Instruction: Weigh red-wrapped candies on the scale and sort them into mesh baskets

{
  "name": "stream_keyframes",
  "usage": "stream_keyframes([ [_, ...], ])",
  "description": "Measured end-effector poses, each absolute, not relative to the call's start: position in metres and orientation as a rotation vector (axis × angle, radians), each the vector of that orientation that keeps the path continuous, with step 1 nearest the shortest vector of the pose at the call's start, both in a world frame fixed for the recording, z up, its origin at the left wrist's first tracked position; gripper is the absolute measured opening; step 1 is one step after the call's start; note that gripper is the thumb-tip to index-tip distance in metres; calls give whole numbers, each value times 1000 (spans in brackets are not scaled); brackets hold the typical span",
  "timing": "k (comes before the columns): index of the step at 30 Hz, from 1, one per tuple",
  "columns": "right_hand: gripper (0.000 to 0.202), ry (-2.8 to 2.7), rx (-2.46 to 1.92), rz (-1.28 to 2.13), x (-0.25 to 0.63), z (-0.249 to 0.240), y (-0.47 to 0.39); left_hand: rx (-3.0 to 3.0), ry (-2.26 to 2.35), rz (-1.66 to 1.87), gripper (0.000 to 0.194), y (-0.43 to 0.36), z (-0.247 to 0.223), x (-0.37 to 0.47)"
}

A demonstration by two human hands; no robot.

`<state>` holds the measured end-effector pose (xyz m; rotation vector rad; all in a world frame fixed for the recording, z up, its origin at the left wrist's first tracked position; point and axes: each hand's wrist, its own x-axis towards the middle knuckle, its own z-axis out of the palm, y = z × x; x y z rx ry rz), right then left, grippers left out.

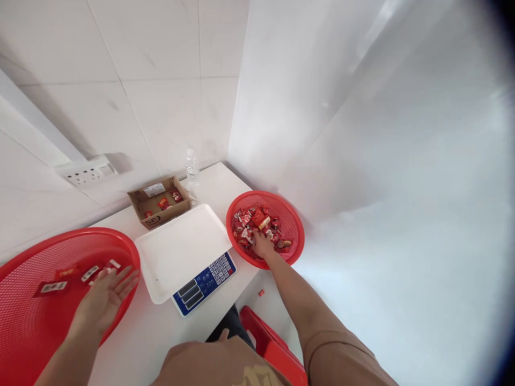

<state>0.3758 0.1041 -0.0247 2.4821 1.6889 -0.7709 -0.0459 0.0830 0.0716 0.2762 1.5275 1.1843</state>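
My left hand [105, 297] is over the right side of a large red mesh basket [24, 300], its fingers stretched apart with nothing between them. Near its thumb, a few small red packets with white labels lie in that basket, one of them a flat red packet [52, 288]. My right hand [263, 245] reaches down into a smaller red basket [295, 230], fingers spread and touching a pile of small red wrapped snack packets [261, 219]. Its fingertips are partly lost among the wrappers. Between the baskets stands a digital scale [207, 284] with a white tray [185, 252] on top.
Behind the tray sits an open cardboard box [161, 219] with several red packets inside. A clear plastic bottle [192, 165] stands against the wall, beneath which runs the white table [217, 179]. Below the table edge are a red stool [277, 348] and one small red packet [261, 292] on the floor.
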Motion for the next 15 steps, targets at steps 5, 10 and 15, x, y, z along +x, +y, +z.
stream_keyframes([
  [5,68,1748,2336,-935,364,-15,108,371,1476,1092,11,96,87,-22],
  [10,67,2053,2432,-912,361,-15,143,380,1477,1028,16,105,94,6],
  [15,82,1783,2497,-1003,351,-31,174,369,1460,947,34,104,94,29],
])
